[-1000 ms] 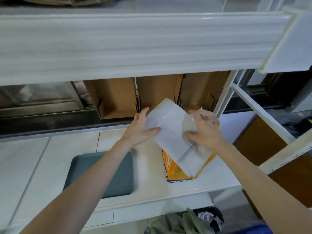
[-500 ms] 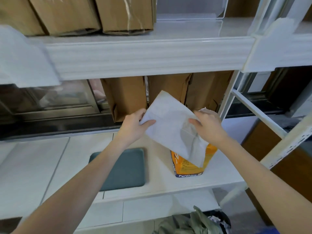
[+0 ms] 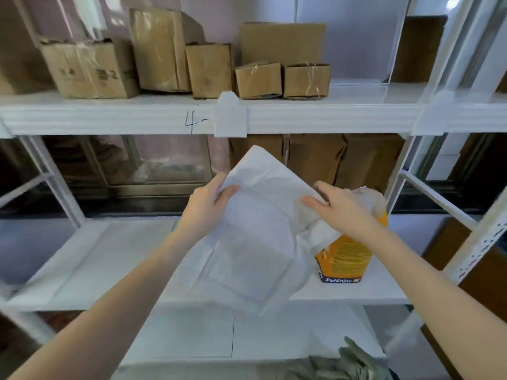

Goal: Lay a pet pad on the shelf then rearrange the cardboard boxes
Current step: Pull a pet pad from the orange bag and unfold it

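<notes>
A white folded pet pad (image 3: 255,237) hangs in front of the middle shelf (image 3: 343,292), partly unfolded. My left hand (image 3: 205,209) grips its upper left edge. My right hand (image 3: 340,209) pinches its upper right edge, just above an orange pet pad bag (image 3: 343,259) that stands on the shelf. Several cardboard boxes (image 3: 208,69) stand in a row on the upper shelf (image 3: 356,111). More brown boxes (image 3: 315,157) sit at the back of the middle shelf, behind the pad.
A white pad (image 3: 90,256) lies flat on the left part of the middle shelf. White uprights (image 3: 450,86) frame the rack at right. A lower shelf (image 3: 233,333) shows below, with grey-green cloth (image 3: 351,363) at the bottom right.
The view has tilted up, so the upper shelf and its boxes now show. Both hands have lifted the pad slightly and it has opened out further.
</notes>
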Tool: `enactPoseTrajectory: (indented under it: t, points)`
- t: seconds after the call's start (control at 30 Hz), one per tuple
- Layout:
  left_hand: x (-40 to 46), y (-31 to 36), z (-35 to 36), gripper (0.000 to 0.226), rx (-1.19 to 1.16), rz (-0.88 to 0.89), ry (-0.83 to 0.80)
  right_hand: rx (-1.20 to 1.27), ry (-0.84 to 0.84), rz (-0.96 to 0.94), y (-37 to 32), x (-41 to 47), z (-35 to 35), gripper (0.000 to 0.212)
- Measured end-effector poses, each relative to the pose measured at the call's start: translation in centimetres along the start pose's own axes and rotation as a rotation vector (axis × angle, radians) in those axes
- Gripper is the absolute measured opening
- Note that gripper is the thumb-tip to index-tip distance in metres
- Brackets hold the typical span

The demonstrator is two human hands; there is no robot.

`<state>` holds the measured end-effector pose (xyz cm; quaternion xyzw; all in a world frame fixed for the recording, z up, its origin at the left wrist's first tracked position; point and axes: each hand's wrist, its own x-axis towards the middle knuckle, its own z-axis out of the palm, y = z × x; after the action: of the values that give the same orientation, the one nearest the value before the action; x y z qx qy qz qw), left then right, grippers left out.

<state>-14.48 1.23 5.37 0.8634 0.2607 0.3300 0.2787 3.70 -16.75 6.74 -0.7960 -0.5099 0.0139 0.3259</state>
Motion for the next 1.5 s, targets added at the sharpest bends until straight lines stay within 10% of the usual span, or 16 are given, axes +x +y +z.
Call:
enactPoseTrajectory:
  t: [0.37, 0.53, 0.67, 1.07, 1.5]
  points:
    - [-7.5, -1.5, -7.3, 0.034, 0.177, -0.025, 0.204, 0.239, 0.039, -0.108, -10.5, -4.4, 1.4, 0.01]
    - [-10.3, 4.0, -7.9, 0.056, -0.121, -0.295, -0.351, 0.174, -0.007, -0.196, -14.8, -5.4, 2.8, 0.011]
    - [-11.2, 5.8, -7.6, 0.067, -0.306, -0.325, -0.481, 0.16, -0.157, -0.267, -16.4, -6.2, 3.5, 0.02]
    - [-9.1, 3.9, -10.0, 0.017, -0.081, -0.055, 0.031, 0.085, 0.023, -0.257, -15.5, -5.7, 0.6, 0.02]
    - [-7.7, -0.9, -16.8, 0.038, 0.263, -0.168, 0.24, 0.055, 0.217, -0.145, -13.9, -3.5, -2.6, 0.005]
